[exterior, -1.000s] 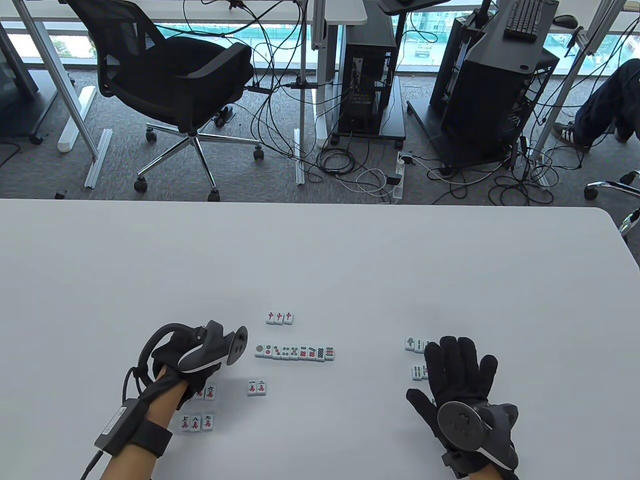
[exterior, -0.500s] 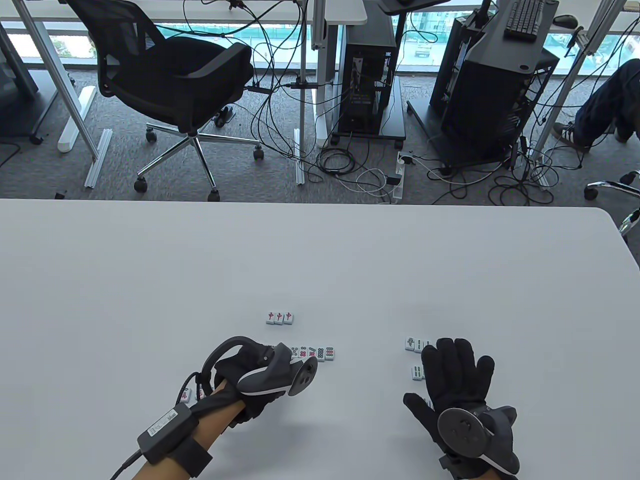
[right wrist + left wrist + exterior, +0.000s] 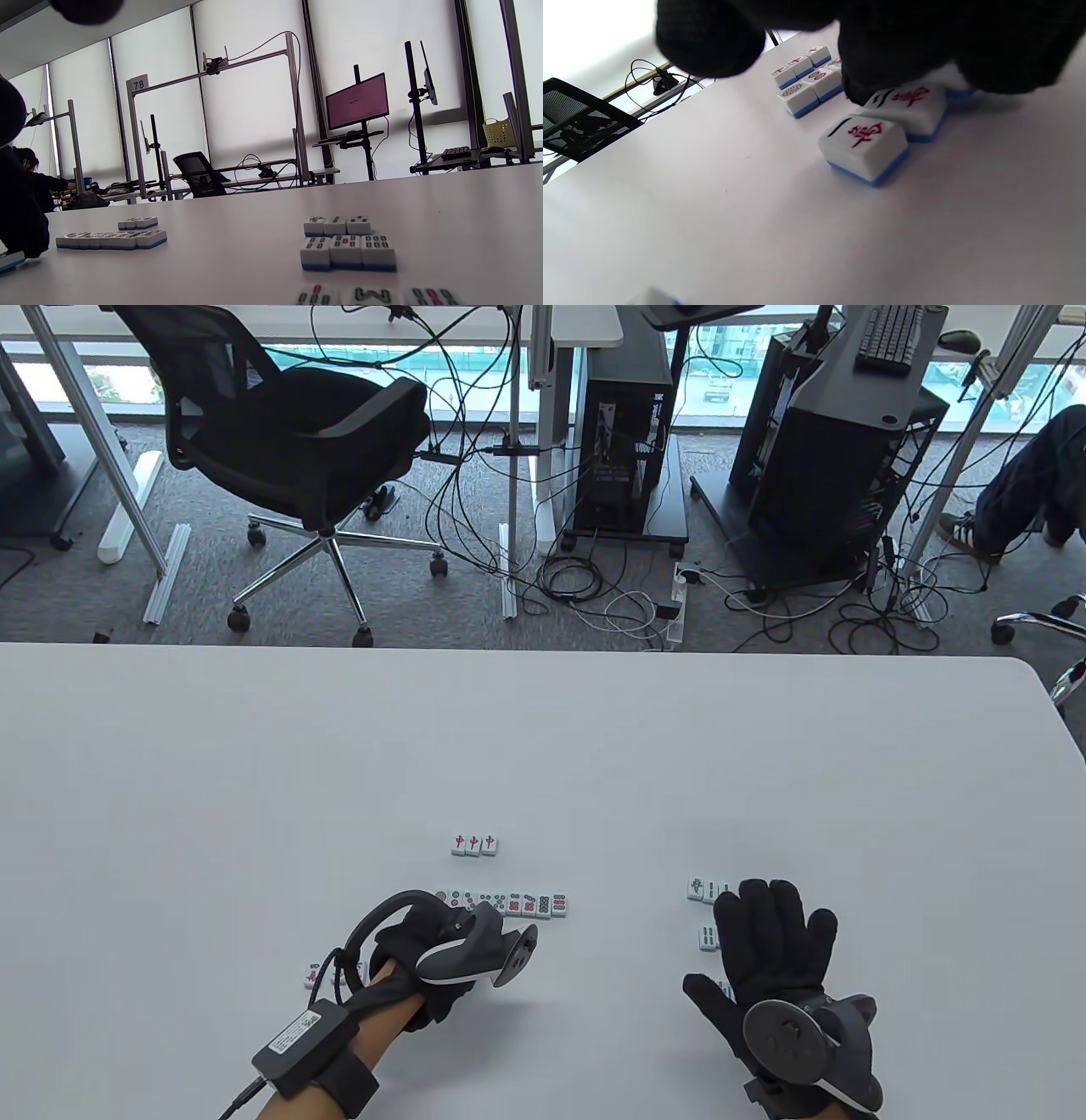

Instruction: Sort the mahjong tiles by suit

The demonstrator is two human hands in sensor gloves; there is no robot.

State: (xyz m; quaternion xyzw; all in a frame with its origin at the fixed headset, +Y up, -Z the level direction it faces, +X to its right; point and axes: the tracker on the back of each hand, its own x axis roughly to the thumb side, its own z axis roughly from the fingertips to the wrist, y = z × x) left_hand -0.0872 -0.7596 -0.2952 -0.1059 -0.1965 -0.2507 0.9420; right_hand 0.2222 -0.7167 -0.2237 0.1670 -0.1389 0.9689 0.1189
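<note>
Moved over from the side, the left hand (image 3: 891,55) is curled onto two hard, smooth character tiles (image 3: 882,127), best pinched by their sides, while the right hand (image 3: 776,954) is laid flat and wide, holding nothing.

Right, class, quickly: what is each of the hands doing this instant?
Left hand: fingers rest on the two character tiles; whether it grips them cannot be told.
Right hand: open, fingers spread flat over the bamboo tiles, holding nothing.

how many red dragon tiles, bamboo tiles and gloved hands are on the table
white mahjong tiles with red dragon marks: 3
white mahjong tiles with green bamboo marks: 9
black gloved hands, left hand and right hand: 2
total: 14
</note>
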